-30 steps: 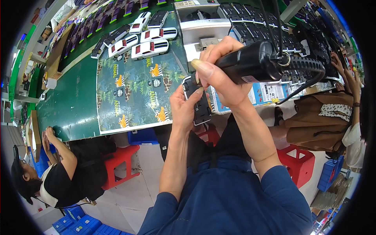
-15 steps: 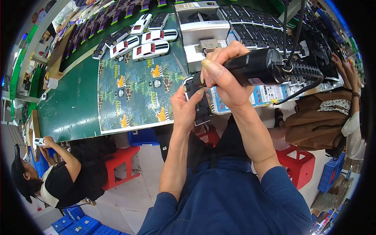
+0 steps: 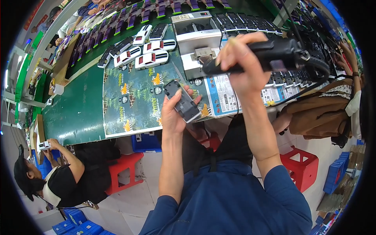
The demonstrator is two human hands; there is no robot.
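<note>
My left hand [image 3: 174, 117] is closed around a toy car [image 3: 182, 102], whose black underside faces up above the patterned sheet. A black corded electric screwdriver [image 3: 276, 55] lies sideways in the closed grip of my right hand [image 3: 246, 68]. Its tip end, blurred, points left, close to the front of a silver screw feeder [image 3: 196, 35] and apart from the car. Several white toy cars with dark stripes [image 3: 152, 59] stand on the table to the left of the feeder, beside a few with black undersides up [image 3: 158, 31].
Rows of upturned toy cars [image 3: 244, 24] fill the table right of the feeder. Purple-and-green parts [image 3: 117, 27] line the far side. A person [image 3: 51, 172] at left holds a white car; another [image 3: 321, 113] stands at right. Red stools [image 3: 299, 168] are on the floor.
My right hand has lifted the screwdriver off the car and moved it up and right, toward the feeder. My left hand has shifted slightly left with the car, tilting it.
</note>
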